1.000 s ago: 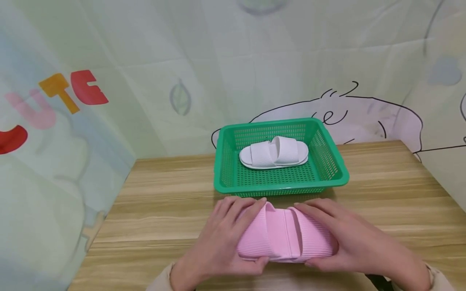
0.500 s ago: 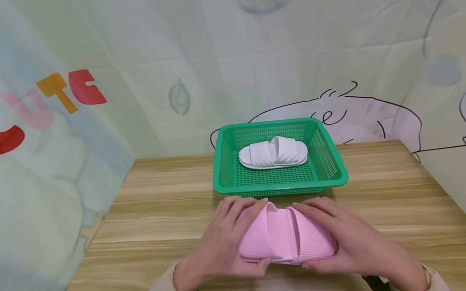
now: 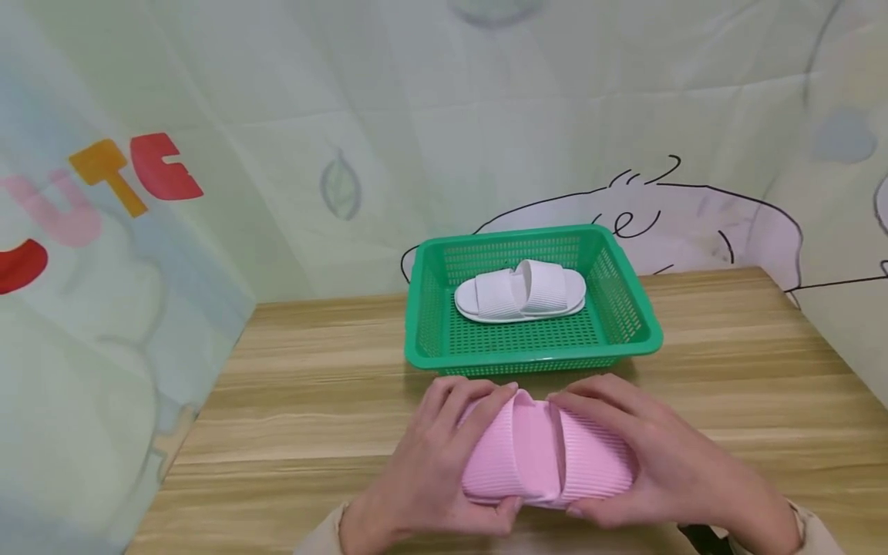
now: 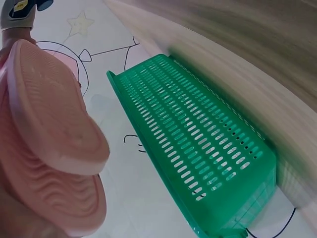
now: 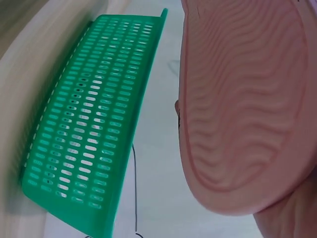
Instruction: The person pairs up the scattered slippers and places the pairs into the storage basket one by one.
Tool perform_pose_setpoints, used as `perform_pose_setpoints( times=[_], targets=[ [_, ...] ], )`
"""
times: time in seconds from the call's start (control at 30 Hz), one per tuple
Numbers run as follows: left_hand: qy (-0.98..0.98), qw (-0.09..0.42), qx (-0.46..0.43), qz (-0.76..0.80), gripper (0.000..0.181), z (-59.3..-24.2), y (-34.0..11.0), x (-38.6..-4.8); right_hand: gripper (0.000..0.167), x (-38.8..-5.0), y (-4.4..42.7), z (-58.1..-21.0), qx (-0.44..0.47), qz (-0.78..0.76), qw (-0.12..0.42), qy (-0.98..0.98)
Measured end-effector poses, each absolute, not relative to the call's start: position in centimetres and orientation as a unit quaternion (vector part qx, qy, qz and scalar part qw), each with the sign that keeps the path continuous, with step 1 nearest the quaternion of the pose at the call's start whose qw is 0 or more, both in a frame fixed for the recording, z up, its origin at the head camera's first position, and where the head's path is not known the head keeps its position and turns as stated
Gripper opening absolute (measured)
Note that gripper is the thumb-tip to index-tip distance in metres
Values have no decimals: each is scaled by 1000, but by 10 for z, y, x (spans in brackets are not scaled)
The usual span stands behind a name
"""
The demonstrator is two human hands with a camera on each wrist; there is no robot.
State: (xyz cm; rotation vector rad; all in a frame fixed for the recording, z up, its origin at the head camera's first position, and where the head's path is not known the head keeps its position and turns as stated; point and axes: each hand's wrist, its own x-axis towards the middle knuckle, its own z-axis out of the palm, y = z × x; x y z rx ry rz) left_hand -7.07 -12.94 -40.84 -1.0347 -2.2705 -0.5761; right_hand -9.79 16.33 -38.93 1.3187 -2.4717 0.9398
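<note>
A pair of pink slippers (image 3: 492, 462) with ribbed straps is held in front of the basket in the head view. My left hand (image 3: 440, 462) grips the left end, fingers over the far side and thumb on the near side. On the right end, my right hand (image 3: 659, 462) grips in the same manner. Two pink slippers (image 4: 54, 109) lie against each other in the left wrist view, partly overlapping. A wavy-patterned slipper sole (image 5: 242, 109) fills the right part of the right wrist view. The slippers' outer ends are hidden by my hands.
Just beyond my hands, a green plastic basket (image 3: 534, 360) stands on the wooden table (image 3: 312, 401). White slippers (image 3: 496, 297) lie inside it, toward its back. A printed cloth backdrop (image 3: 416, 131) rises behind the table and along its sides.
My hands have drawn slightly closer together, the left shifting right and the right shifting left. The pink slippers have slid further into each other, narrowing the gap between their straps. The basket stays put.
</note>
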Motion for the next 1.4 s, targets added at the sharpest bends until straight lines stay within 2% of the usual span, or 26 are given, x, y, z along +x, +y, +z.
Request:
perform_pose_setpoints(
  times=[0.23,0.53,0.83,1.1,1.23,1.4],
  targets=[
    [-851,284,-382,-222,109,-410,-130,-70,85,-100,162,-394,449,321,98,-828],
    [-864,267,-370,-213,112,-410,-137,-71,89,-100,161,-394,435,297,60,-848],
    [-866,273,-362,-212,107,-409,-138,-72,109,-99,164,-392,392,241,69,-885],
    [-872,262,-355,-213,108,-409,-139,-71,100,-98,164,-395,394,259,84,-878],
    [-874,260,-352,-210,110,-408,-140,-71,102,-98,166,-396,395,272,85,-873],
    [-864,277,-362,-212,103,-405,-139,-72,104,-98,169,-396,392,272,87,-875]
  ],
)
